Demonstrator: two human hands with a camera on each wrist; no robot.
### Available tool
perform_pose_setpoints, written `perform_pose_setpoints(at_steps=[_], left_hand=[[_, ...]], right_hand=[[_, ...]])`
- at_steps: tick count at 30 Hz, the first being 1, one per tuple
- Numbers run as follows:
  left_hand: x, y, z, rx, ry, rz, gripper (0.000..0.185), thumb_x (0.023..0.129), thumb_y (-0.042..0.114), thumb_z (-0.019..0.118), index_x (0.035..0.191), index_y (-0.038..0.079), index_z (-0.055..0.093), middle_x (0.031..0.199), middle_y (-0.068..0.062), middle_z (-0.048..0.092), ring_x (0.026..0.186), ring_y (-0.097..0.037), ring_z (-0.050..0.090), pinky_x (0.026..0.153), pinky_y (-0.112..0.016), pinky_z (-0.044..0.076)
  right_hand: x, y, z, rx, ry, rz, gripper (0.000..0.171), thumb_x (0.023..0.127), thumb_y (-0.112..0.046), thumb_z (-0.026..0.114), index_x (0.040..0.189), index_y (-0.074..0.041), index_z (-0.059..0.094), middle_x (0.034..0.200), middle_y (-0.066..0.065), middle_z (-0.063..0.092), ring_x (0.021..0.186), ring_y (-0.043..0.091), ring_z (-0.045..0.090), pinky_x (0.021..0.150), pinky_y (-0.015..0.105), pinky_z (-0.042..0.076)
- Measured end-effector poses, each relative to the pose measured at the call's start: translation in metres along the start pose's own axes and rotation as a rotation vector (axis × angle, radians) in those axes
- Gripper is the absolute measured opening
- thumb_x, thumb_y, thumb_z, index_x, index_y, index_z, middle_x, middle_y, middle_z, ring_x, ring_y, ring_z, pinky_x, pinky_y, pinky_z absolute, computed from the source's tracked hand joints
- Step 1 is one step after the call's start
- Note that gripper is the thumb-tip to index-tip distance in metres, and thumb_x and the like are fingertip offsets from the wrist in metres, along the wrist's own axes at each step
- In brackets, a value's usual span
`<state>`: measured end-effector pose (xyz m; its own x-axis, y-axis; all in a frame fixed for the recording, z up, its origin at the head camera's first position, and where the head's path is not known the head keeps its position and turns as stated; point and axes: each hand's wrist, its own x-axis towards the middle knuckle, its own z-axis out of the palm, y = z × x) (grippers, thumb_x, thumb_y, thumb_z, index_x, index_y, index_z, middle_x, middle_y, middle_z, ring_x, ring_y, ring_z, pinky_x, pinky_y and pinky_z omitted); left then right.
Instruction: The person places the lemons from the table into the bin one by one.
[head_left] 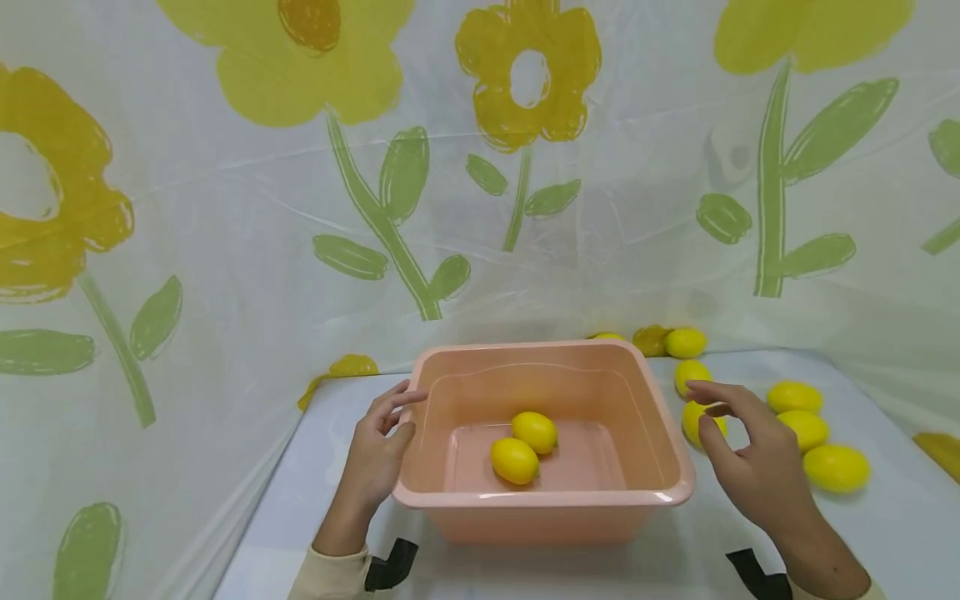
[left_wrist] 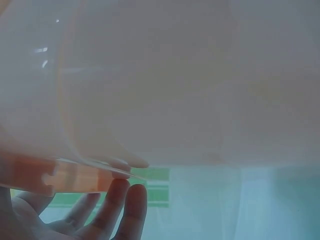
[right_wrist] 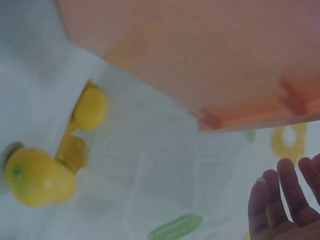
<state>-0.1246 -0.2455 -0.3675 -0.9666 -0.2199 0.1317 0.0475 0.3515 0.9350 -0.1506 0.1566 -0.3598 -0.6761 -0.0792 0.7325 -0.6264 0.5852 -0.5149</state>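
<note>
While your left hand (head_left: 375, 454) rests with relaxed, spread fingers against the left rim of the pink tub (head_left: 660, 492), your right hand (head_left: 742, 454) hovers loosely spread just right of it, holding nothing. Two lemons (head_left: 525, 446) lie touching inside the tub. More loose lemons (head_left: 813, 442) sit on the white table (head_left: 885, 533), right and far.
</note>
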Motion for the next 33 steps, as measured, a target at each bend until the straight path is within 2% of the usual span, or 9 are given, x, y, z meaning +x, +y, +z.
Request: perform_pose_setpoints(at_steps=[5, 11, 13, 15, 18, 21, 27, 33], left_hand=[[0.001, 0.0, 0.001, 0.004, -0.005, -0.004, 0.036, 0.095, 0.004, 0.05, 0.125, 0.009, 0.068, 0.156, -0.003, 0.041, 0.12, -0.033, 0.057, 0.084, -0.023, 0.052], [0.0, -0.002, 0.001, -0.004, -0.002, -0.007, 0.036, 0.095, 0.003, 0.05, 0.126, 0.008, 0.067, 0.156, -0.002, 0.041, 0.12, -0.032, 0.058, 0.081, -0.019, 0.052], [-0.001, -0.003, 0.002, -0.008, -0.003, -0.009, 0.036, 0.095, 0.003, 0.05, 0.126, 0.007, 0.067, 0.156, -0.002, 0.041, 0.121, -0.032, 0.058, 0.081, -0.019, 0.052], [0.0, -0.003, 0.002, -0.009, -0.004, -0.005, 0.036, 0.095, 0.002, 0.05, 0.126, 0.007, 0.067, 0.156, -0.002, 0.041, 0.12, -0.033, 0.058, 0.081, -0.018, 0.052], [0.001, -0.003, 0.002, -0.002, -0.006, -0.005, 0.036, 0.095, 0.003, 0.049, 0.126, 0.008, 0.067, 0.156, -0.001, 0.041, 0.121, -0.032, 0.058, 0.081, -0.017, 0.052], [0.002, -0.001, 0.002, 0.01, -0.005, -0.007, 0.036, 0.095, 0.003, 0.049, 0.126, 0.009, 0.068, 0.156, 0.0, 0.041, 0.122, -0.032, 0.058, 0.083, -0.016, 0.051], [0.003, 0.001, 0.0, -0.011, -0.008, -0.016, 0.037, 0.095, 0.001, 0.049, 0.127, 0.007, 0.067, 0.156, -0.001, 0.04, 0.123, -0.032, 0.058, 0.081, -0.015, 0.052], [0.004, 0.0, 0.002, -0.041, -0.018, -0.025, 0.037, 0.095, 0.001, 0.049, 0.127, 0.006, 0.066, 0.157, 0.0, 0.039, 0.123, -0.031, 0.057, 0.08, -0.018, 0.054]], right_hand=[[0.0, 0.024, 0.008, -0.048, -0.01, 0.074, 0.039, 0.083, 0.009, 0.06, 0.12, 0.0, 0.066, 0.113, 0.017, 0.069, 0.102, -0.012, 0.049, 0.087, -0.003, 0.035], [-0.001, 0.053, 0.018, -0.108, -0.077, 0.136, 0.037, 0.086, 0.002, 0.063, 0.122, 0.003, 0.063, 0.119, 0.022, 0.065, 0.107, 0.029, 0.057, 0.085, -0.002, 0.03], [-0.002, 0.061, 0.02, -0.128, -0.104, 0.166, 0.038, 0.086, 0.0, 0.063, 0.124, 0.003, 0.062, 0.122, 0.024, 0.063, 0.107, 0.037, 0.056, 0.084, -0.001, 0.029], [-0.004, 0.069, 0.02, -0.144, -0.136, 0.196, 0.039, 0.088, -0.002, 0.063, 0.126, 0.004, 0.061, 0.125, 0.025, 0.061, 0.109, 0.039, 0.055, 0.087, 0.007, 0.038], [-0.005, 0.077, 0.02, -0.173, -0.208, 0.248, 0.042, 0.089, -0.005, 0.063, 0.13, 0.004, 0.058, 0.129, 0.028, 0.056, 0.111, 0.042, 0.052, 0.093, 0.037, 0.051], [-0.006, 0.085, 0.02, -0.193, -0.28, 0.297, 0.044, 0.091, -0.008, 0.063, 0.133, 0.004, 0.055, 0.133, 0.032, 0.051, 0.116, 0.048, 0.048, 0.091, 0.067, 0.044], [-0.008, 0.101, 0.023, -0.238, -0.366, 0.367, 0.049, 0.09, -0.01, 0.064, 0.136, 0.004, 0.053, 0.137, 0.037, 0.044, 0.122, 0.054, 0.042, 0.095, 0.073, 0.037], [-0.01, 0.118, 0.024, -0.304, -0.514, 0.463, 0.061, 0.09, -0.014, 0.066, 0.143, 0.007, 0.044, 0.142, 0.04, 0.039, 0.124, 0.058, 0.037, 0.099, 0.075, 0.036]])
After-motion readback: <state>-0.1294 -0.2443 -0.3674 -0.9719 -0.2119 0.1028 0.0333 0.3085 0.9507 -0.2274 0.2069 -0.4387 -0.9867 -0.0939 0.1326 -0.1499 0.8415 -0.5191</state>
